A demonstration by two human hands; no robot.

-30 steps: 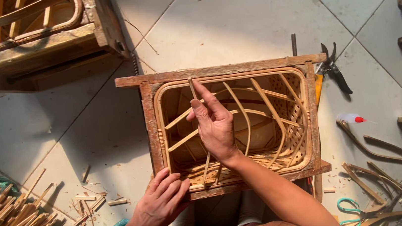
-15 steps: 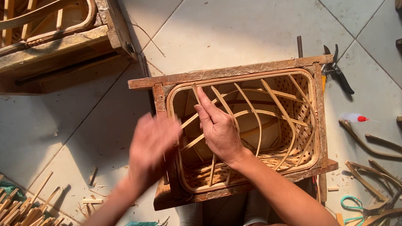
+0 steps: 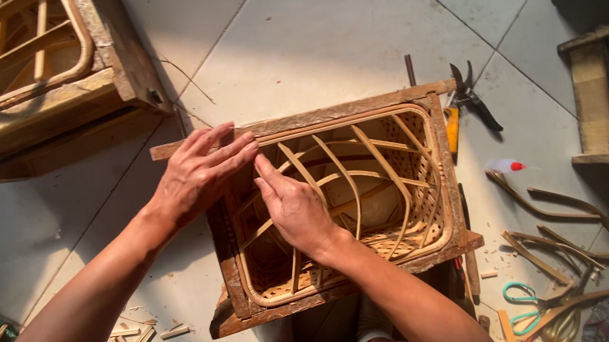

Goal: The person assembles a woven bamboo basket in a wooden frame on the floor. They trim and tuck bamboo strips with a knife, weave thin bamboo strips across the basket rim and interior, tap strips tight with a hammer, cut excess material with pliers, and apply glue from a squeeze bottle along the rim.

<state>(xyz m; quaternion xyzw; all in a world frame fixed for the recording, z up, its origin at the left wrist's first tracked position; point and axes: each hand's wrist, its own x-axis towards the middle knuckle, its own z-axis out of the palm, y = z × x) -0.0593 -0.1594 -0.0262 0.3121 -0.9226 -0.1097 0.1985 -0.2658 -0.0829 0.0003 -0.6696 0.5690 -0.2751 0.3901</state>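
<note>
My left hand [image 3: 199, 176] has come up from down by the floor in the last second and now lies flat, fingers spread and loose, over the near-left top corner of the wooden frame [image 3: 358, 106], fingertips at the rim of the rattan basket [image 3: 355, 188] that sits inside it. It grips nothing. My right hand [image 3: 295, 208] stays inside the basket mouth, fingers extended and pressed along one of the bent cane ribs [image 3: 297, 168] near the upper left; whether it actually pinches the rib I cannot tell. The frame has also shifted a little on the tiled floor [image 3: 335, 32] and sits slightly skewed. With both hands now at the same corner, I judge that this corner of the weave is being seated or steadied.

Around me: black cutters [image 3: 474, 96] lie just beyond the frame's far right corner, a small white bottle with a red tip [image 3: 506, 166] to the right, teal-handled scissors [image 3: 523, 297] lower right among curved cane offcuts [image 3: 553, 239]. A second framed basket [image 3: 23, 72] stands upper left. Short splints [image 3: 141, 339] litter the floor below my left forearm. Nothing blocks the corner itself.
</note>
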